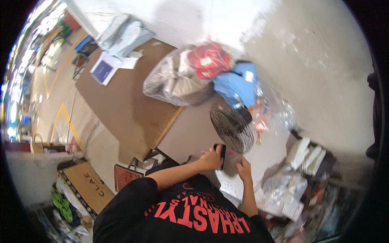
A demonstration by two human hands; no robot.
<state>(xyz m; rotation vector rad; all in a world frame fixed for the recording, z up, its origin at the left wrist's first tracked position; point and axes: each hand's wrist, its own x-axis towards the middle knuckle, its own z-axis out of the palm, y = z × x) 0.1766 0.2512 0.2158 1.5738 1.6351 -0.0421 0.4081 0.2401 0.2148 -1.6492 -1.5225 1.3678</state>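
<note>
My left hand (210, 159) is closed around a small dark oblong object (221, 153), too blurred to name further. Fingers curled, my right hand (244, 169) is a short way to its right. A blurred greyish, filmy patch (231, 165) lies between the two hands, and my right fingers seem to pinch its edge. Just beyond them is a round fan with a dark wire cage (231, 128), tilted on the light tabletop (190, 125).
A brown table (121, 101) at the left holds a booklet (106, 69) and grey bundles (126, 34). Bagged clothes (178, 81), a red packet (209, 60) and blue cloth (236, 84) lie against the wall. White packets (306, 156) and plastic bags (283, 188) stand right; a cardboard box (87, 186) lies lower left.
</note>
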